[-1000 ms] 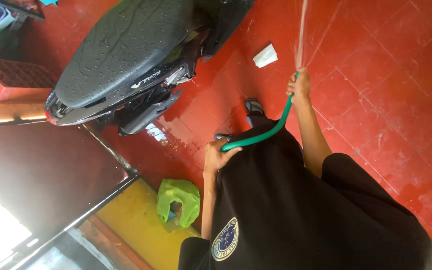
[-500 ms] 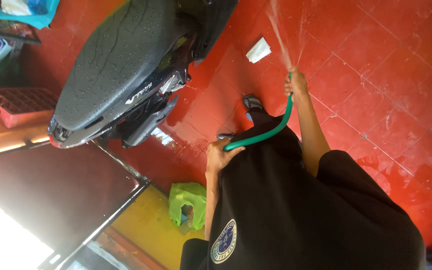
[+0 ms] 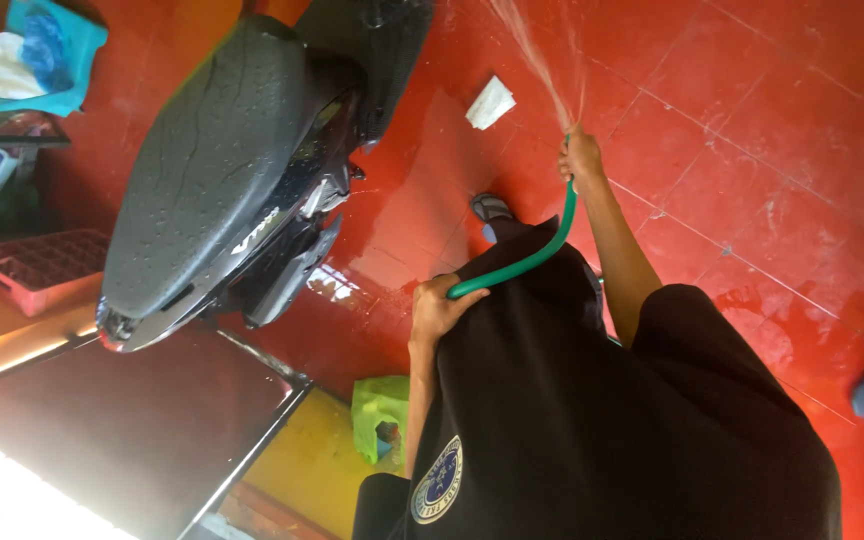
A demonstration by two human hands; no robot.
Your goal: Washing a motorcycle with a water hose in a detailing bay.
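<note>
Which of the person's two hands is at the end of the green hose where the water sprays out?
The right hand, stretched forward at the green hose's spraying end; the left hand grips it farther back.

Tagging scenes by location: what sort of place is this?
Likely a motorbike wash bay or a home forecourt. A black scooter beaded with drops stands on wet red floor tiles, and the hands grip a green hose spraying water.

The scooter stands left of the hose, crate seemingly beyond.
</note>
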